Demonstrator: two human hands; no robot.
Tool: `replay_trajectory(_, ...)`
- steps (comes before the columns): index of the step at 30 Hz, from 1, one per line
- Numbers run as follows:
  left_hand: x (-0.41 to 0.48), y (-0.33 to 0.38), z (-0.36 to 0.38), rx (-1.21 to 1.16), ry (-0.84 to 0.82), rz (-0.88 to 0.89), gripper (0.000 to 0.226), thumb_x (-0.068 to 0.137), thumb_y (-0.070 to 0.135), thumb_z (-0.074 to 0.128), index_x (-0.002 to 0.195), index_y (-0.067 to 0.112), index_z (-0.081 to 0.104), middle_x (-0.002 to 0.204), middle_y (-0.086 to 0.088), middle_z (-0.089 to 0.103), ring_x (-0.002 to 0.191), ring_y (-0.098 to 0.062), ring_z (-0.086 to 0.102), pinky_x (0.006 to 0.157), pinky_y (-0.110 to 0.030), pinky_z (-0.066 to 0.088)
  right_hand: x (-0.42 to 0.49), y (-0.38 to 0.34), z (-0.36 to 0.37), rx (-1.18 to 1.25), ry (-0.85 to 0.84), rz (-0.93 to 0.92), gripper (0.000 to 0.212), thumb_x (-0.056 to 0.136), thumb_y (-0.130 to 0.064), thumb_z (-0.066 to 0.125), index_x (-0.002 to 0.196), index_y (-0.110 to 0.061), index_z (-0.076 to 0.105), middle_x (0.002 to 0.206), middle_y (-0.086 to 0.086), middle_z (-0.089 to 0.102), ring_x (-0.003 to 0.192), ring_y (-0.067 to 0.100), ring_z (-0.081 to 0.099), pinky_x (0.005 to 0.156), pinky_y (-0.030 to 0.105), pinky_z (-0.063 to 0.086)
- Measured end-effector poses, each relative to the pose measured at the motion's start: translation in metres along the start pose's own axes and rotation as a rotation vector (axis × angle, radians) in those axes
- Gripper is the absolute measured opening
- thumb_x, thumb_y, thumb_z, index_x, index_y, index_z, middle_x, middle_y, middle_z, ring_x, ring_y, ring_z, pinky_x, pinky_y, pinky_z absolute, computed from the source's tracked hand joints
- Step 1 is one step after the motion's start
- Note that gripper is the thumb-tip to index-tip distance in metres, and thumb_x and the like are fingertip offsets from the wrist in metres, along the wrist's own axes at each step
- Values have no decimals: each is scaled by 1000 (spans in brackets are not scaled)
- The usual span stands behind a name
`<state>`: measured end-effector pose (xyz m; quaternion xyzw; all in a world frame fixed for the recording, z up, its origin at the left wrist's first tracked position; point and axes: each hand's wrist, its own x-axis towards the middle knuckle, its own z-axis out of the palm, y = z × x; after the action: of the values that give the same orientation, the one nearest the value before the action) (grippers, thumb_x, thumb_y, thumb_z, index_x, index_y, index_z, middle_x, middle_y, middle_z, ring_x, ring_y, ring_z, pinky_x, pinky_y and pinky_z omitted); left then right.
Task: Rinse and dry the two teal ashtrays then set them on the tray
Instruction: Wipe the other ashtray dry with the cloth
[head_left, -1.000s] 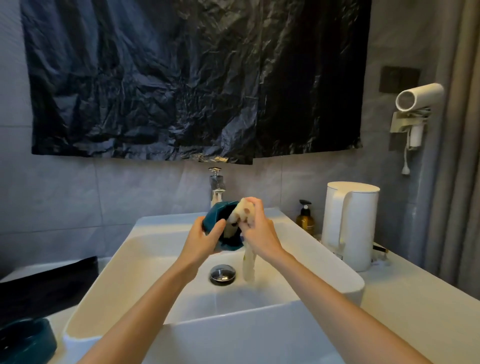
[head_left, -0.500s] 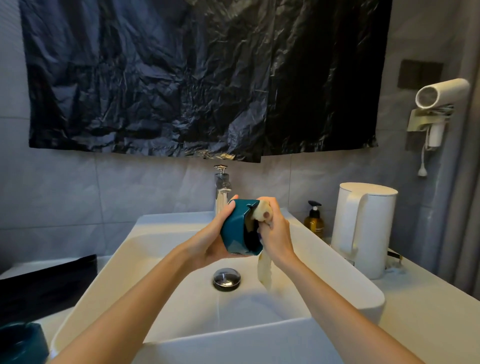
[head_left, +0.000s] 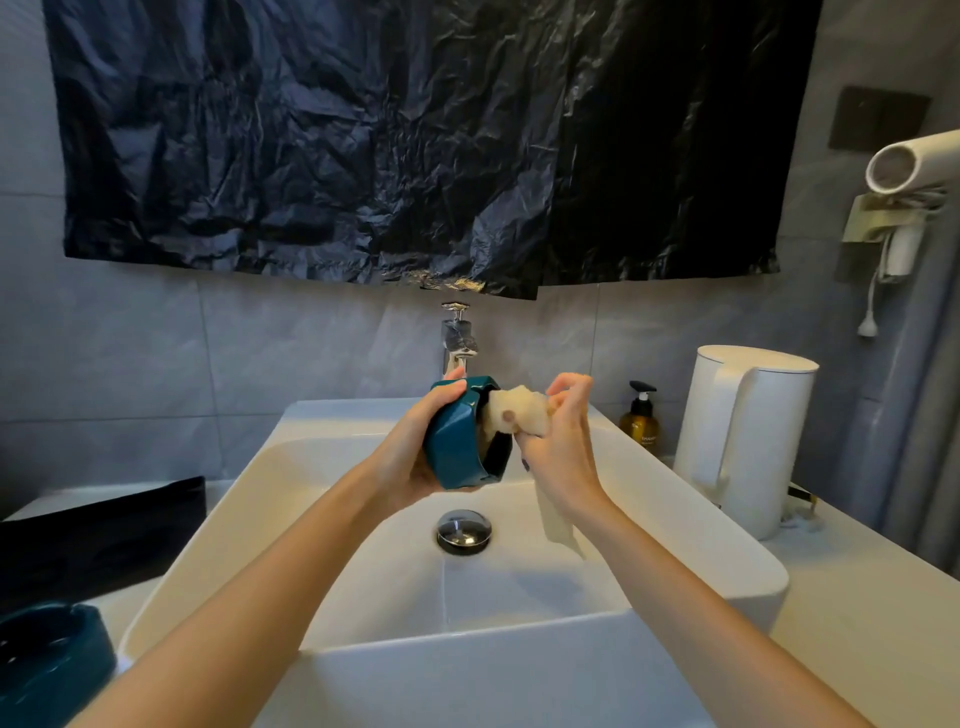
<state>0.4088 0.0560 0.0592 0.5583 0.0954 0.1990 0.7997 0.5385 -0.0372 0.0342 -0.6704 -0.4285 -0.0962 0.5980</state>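
Over the white sink (head_left: 649, 483) my left hand (head_left: 410, 457) holds a teal faceted ashtray (head_left: 457, 436) on its side, its opening turned to the right. My right hand (head_left: 563, 447) grips a cream cloth (head_left: 517, 410) whose bunched end is pressed into the ashtray's opening; a strip of the cloth hangs down below my wrist. A second teal ashtray (head_left: 49, 654) stands on the counter at the bottom left, partly cut off by the frame edge. Behind it lies a black tray (head_left: 104, 525).
A chrome tap (head_left: 457, 338) stands just behind the held ashtray, and the drain plug (head_left: 463, 530) lies below it. On the right counter are an amber pump bottle (head_left: 641, 421) and a white kettle (head_left: 748, 436). A hair dryer (head_left: 914, 161) hangs on the right wall.
The ashtray has been turned from facing me onto its side, opening to the right. My right hand has moved to the right of the rim with the cloth still pushed inside.
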Motion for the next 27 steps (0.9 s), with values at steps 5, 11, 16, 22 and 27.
replay_trajectory(5, 3, -6, 2, 1, 9, 8, 33, 85, 43, 59, 117, 44, 58, 118, -4, 63, 97, -27, 62, 82, -50, 52, -6, -12, 2, -20, -45, -45, 36, 67, 8, 65, 84, -23, 63, 92, 2, 48, 81, 12, 52, 62, 9, 42)
replay_trajectory(11, 3, -7, 6, 79, 68, 41, 36, 90, 43, 52, 126, 44, 50, 118, -6, 61, 99, -24, 60, 86, -48, 52, -8, -18, -5, 343, -576, 151, 36, 82, 6, 58, 108, -17, 65, 108, 8, 69, 103, 21, 65, 86, 33, 56)
replay_trajectory(16, 0, -3, -2, 3, 65, 33, 31, 85, 47, 55, 113, 40, 64, 116, -9, 63, 99, -27, 59, 90, -51, 49, -11, -21, -2, 224, -395, 13, 22, 84, -5, 66, 103, -14, 69, 98, -2, 71, 93, 3, 65, 75, 17, 53)
replay_trajectory(22, 0, -2, -1, -37, -12, -20, 46, 77, 48, 58, 118, 30, 64, 114, -11, 61, 99, -29, 59, 88, -52, 50, -8, -15, 6, -116, 146, -339, 13, 72, -8, 77, 84, -15, 76, 83, -4, 70, 76, 6, 62, 68, 21, 51)
replay_trajectory(27, 1, -5, 2, -6, 25, -55, 52, 76, 49, 57, 120, 22, 62, 107, -11, 64, 98, -28, 59, 92, -53, 47, -16, -28, 13, 113, 72, -262, 13, 80, -5, 69, 88, -12, 77, 85, -7, 73, 81, 2, 65, 71, 18, 53)
